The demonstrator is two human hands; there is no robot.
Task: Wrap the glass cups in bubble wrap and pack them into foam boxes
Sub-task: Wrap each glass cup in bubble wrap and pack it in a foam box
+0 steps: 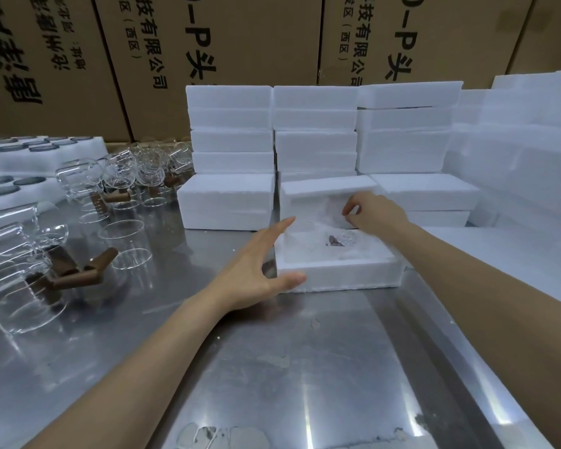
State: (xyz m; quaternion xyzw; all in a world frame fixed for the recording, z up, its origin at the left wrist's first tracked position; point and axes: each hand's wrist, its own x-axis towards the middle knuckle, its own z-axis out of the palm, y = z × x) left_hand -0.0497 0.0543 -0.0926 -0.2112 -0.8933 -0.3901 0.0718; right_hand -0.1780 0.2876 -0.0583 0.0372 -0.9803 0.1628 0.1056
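Head view: the right hand [374,212] pinches clear bubble wrap [332,211] over the open white foam box [337,273], where a wrapped glass cup with a brown handle [336,241] lies. Left of it, the left hand [263,270] spreads wide (thumb touching the box front). Farther left, bare glass cups [20,254] crowd the steel table [272,367].

Packing room of a warehouse: printed cardboard cartons [208,43] at twelve o'clock, stacked foam boxes [230,131], steel worktable [289,367].
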